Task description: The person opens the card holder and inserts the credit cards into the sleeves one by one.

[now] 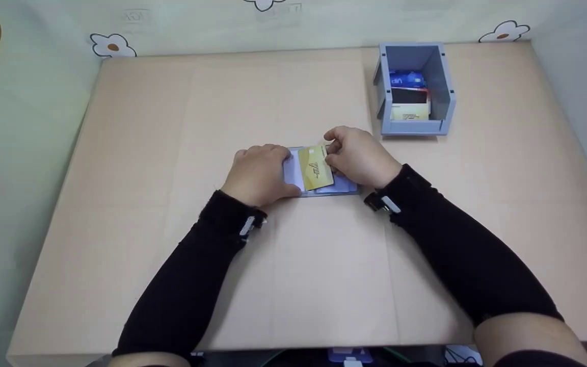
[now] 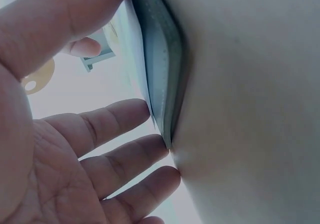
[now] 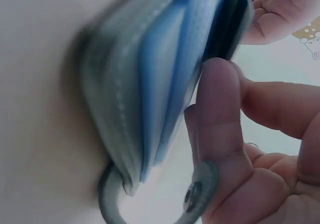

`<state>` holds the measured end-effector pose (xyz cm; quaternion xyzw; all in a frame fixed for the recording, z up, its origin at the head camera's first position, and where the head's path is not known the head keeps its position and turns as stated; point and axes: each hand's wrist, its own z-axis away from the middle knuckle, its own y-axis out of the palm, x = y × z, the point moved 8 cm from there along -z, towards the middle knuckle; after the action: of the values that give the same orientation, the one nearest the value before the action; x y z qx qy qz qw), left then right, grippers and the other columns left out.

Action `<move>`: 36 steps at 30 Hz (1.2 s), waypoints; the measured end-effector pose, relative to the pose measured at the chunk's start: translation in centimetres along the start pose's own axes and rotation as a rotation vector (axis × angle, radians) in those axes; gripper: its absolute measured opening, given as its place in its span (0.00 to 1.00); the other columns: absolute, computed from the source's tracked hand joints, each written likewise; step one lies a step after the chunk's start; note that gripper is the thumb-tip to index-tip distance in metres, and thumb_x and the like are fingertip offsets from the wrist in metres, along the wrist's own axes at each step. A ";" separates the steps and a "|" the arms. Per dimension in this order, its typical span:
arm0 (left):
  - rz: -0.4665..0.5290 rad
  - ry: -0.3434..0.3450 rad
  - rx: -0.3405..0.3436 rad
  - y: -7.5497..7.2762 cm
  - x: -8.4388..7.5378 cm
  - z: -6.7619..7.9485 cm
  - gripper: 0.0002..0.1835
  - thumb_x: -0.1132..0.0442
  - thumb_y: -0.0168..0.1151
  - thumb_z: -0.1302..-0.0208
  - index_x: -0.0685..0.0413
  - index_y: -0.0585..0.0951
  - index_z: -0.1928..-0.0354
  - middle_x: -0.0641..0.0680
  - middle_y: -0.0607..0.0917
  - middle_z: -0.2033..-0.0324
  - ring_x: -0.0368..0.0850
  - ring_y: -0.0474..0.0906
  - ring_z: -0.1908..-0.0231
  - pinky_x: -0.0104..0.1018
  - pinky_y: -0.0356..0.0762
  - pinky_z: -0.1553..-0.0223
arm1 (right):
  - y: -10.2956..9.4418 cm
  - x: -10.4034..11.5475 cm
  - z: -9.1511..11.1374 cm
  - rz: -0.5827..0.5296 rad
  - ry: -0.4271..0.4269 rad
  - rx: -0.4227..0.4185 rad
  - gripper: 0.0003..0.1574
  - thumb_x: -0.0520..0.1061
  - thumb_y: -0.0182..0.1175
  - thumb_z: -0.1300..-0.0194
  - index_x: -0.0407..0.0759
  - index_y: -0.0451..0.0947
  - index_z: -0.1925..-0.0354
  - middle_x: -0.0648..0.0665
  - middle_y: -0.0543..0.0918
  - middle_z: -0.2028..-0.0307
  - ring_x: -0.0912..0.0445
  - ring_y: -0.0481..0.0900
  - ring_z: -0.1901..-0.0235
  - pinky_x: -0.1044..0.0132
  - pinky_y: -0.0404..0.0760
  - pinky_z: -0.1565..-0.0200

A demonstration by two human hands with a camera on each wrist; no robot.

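An unfolded card holder [image 1: 347,186] with a grey-green cover and clear bluish sleeves lies on the table in front of me. Slightly tilted over its sleeves is a yellow bank card [image 1: 316,171]. My left hand [image 1: 260,173] holds the holder's left end, thumb at the near edge and forefinger at the far edge. In the left wrist view its other fingertips [image 2: 157,146] meet the cover's rim. With thumb and forefinger my right hand [image 1: 362,155] pinches the card's right edge. The snap strap [image 3: 205,184] of the holder curves out beside that hand in the right wrist view.
A grey open-topped bin [image 1: 418,127] stands beyond my right hand. Inside it are a blue card [image 1: 405,79], a dark card [image 1: 408,96] and another yellow card [image 1: 409,112]. Pale walls with flower prints border the brown table [image 1: 222,102].
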<state>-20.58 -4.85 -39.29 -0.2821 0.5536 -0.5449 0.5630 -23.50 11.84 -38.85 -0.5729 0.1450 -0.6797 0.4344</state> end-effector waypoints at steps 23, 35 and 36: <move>0.023 -0.004 -0.008 -0.1 -0.1 0.1 0.42 0.40 0.80 0.46 0.53 0.79 0.34 0.53 0.83 0.34 0.55 0.78 0.38 0.54 0.67 0.35 | 0.5 1.2 1.1 0.071 -0.059 0.004 0.28 0.42 0.54 0.22 0.33 0.71 0.29 0.40 0.89 0.50 0.53 0.87 0.58 0.54 0.82 0.43; 0.054 0.013 0.002 0.0 -0.2 0.1 0.41 0.42 0.80 0.46 0.53 0.78 0.34 0.53 0.84 0.36 0.56 0.79 0.40 0.55 0.67 0.36 | 1.7 1.6 1.4 -0.008 -0.069 0.107 0.35 0.42 0.54 0.22 0.32 0.62 0.23 0.37 0.85 0.38 0.52 0.87 0.46 0.55 0.78 0.34; 0.060 0.014 0.005 0.1 -0.2 0.1 0.41 0.42 0.80 0.45 0.53 0.78 0.34 0.53 0.84 0.36 0.57 0.79 0.40 0.55 0.66 0.36 | 1.8 1.7 1.4 -0.014 -0.069 0.115 0.35 0.42 0.54 0.22 0.32 0.62 0.22 0.37 0.85 0.37 0.52 0.87 0.44 0.55 0.78 0.33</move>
<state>-20.47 -4.70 -39.28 -0.2603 0.5645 -0.5311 0.5758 -21.40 9.97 -38.58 -0.5713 0.0868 -0.6697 0.4665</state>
